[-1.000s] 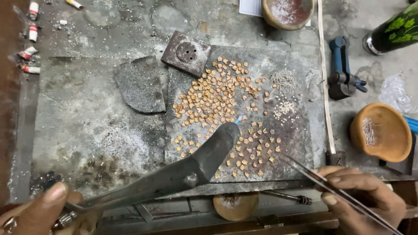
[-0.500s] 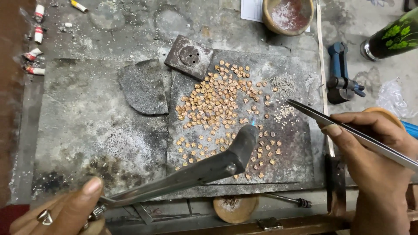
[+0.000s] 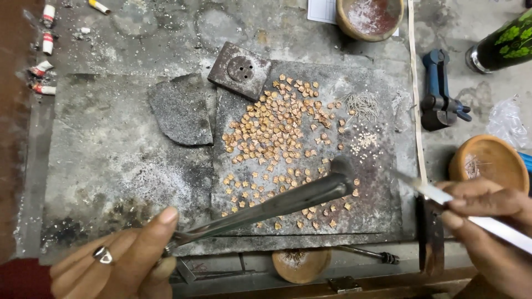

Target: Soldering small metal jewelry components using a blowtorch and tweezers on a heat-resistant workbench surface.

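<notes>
My left hand (image 3: 124, 260), a ring on one finger, grips the handle of a long dark metal torch-like tool (image 3: 271, 205). Its thick tip hovers over the lower right of a scatter of small copper-coloured pieces (image 3: 277, 138) on a dark slab (image 3: 377, 205). My right hand (image 3: 487, 221) holds slim metal tweezers (image 3: 443, 196), whose point sits just right of the tool's tip, near the slab's right edge. A small heap of thin wire bits (image 3: 360, 104) and tiny pale grains (image 3: 363, 141) lie at the slab's upper right.
A square dark block with holes (image 3: 239, 69) and a flat grey stone (image 3: 180, 111) lie upper left of the pieces. Clay bowls stand at top (image 3: 368, 16), right (image 3: 487, 160) and bottom (image 3: 302, 264). A blue clamp tool (image 3: 440, 91) and a green-patterned bottle (image 3: 504, 41) stand right.
The torch-like tool's tip has swung right across the pieces. My right hand with the tweezers rose over the slab, then drew back to its right edge.
</notes>
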